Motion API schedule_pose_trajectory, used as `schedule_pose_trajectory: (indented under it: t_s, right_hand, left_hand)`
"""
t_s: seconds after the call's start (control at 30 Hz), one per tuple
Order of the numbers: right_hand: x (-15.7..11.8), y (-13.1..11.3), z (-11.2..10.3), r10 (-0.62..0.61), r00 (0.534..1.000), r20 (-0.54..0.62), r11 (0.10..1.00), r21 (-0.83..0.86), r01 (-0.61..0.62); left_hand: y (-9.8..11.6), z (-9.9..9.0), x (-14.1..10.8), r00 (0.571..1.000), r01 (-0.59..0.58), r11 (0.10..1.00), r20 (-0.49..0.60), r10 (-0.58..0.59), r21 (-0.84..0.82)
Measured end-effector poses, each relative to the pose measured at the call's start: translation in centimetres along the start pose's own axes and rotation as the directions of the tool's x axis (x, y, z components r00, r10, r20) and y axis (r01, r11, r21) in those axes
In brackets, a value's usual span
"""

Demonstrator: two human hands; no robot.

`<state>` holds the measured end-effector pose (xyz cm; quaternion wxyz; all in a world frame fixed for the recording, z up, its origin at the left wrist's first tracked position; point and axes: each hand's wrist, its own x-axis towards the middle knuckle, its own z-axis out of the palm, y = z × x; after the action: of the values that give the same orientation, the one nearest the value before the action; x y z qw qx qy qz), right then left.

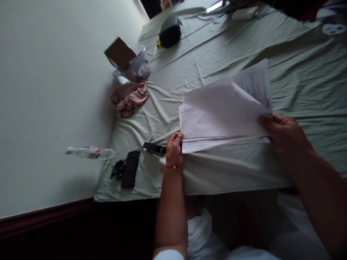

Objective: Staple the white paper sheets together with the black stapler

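Observation:
A loose stack of white paper sheets (219, 112) is held sideways between both hands above the cloth-covered surface. My left hand (175, 148), with a thin red string bracelet at the wrist, pinches the stack's left edge near its lower corner. At the other end, my right hand (284, 131) grips the right edge, thumb on top and fingers underneath. The top sheet's upper right corner curls back, baring faint printed lines on a sheet below. A small black device (154, 148) lies just left of my left hand.
A pale green cloth (206, 173) covers the surface. On the left are a black phone-like slab (130, 169), a clear plastic bottle (90, 152) by the wall, pink fabric (130, 98) and a cardboard box (119, 53). Farther back stands a black rounded case (170, 31).

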<state>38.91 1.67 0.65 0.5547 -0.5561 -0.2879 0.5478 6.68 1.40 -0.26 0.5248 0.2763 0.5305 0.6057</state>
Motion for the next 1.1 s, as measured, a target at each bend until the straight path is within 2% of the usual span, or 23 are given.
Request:
schedule_pose_trajectory:
  t_s: [0.2, 0.33, 0.43, 0.6, 0.73, 0.87, 0.93, 1.1]
  right_hand:
    - [-0.3, -0.3, 0.1, 0.003, 1.000, -0.015, 1.000, -0.003, -0.003]
    - [0.0, -0.1, -0.2, -0.002, 1.000, -0.026, 1.000, -0.025, 0.001]
    - [0.1, 0.0, -0.3, -0.008, 0.999, -0.036, 1.000, -0.023, 0.007]
    - [0.0, 0.0, -0.1, -0.014, 1.000, -0.023, 1.000, -0.022, 0.014]
    - [0.1, -0.1, -0.3, -0.005, 1.000, -0.029, 1.000, -0.014, 0.004]
    - [0.1, 0.1, -0.7, 0.003, 1.000, -0.001, 1.000, -0.027, -0.003]
    - [0.2, 0.3, -0.8, 0.006, 1.000, 0.015, 0.999, -0.041, -0.006]
    - [0.6, 0.8, -1.1, -0.006, 0.999, 0.043, 0.999, -0.052, 0.009]
  left_hand:
    - [-0.3, 0.1, 0.1, 1.000, 0.003, 0.999, 0.008, -0.002, -0.048]
    - [0.1, 0.1, -0.2, 0.998, 0.008, 1.000, 0.055, -0.009, 0.029]
    - [0.4, 0.1, -0.4, 0.999, 0.002, 0.998, 0.045, -0.004, 0.062]
    - [0.1, 0.4, -0.2, 0.999, 0.004, 1.000, 0.038, -0.003, -0.020]
    - [0.0, 0.3, 0.2, 0.999, -0.001, 0.999, -0.035, -0.001, -0.050]
    - [0.6, -0.1, 0.3, 0.988, -0.061, 0.998, -0.140, 0.059, -0.013]
    - [0.8, -0.1, 0.2, 0.988, -0.059, 0.998, -0.140, 0.060, 0.011]
    - [0.9, 0.1, 0.3, 0.991, 0.054, 0.998, -0.122, -0.050, 0.026]
